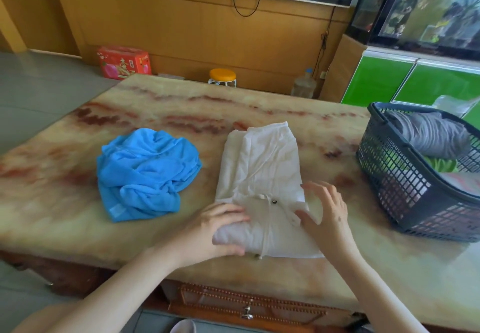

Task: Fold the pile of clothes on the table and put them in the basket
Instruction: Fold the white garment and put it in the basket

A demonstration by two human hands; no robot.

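Note:
A white drawstring garment [262,171] lies partly folded in the middle of the marble table [181,109]. My left hand [220,229] grips its near left edge, thumb under and fingers over the cloth. At the garment's near right corner my right hand [324,208] is spread with straight fingers, touching the fabric. A crumpled blue garment [145,171] lies to the left, untouched. A dark plastic basket [405,192] stands at the table's right end, with a folded grey striped piece [431,135] and other clothes inside.
The table's near edge has a wooden drawer [246,306] beneath it. Behind the table on the floor are a red box [123,61], an orange-topped stool [222,76] and a water bottle [304,86]. A green cabinet [405,81] stands at the back right.

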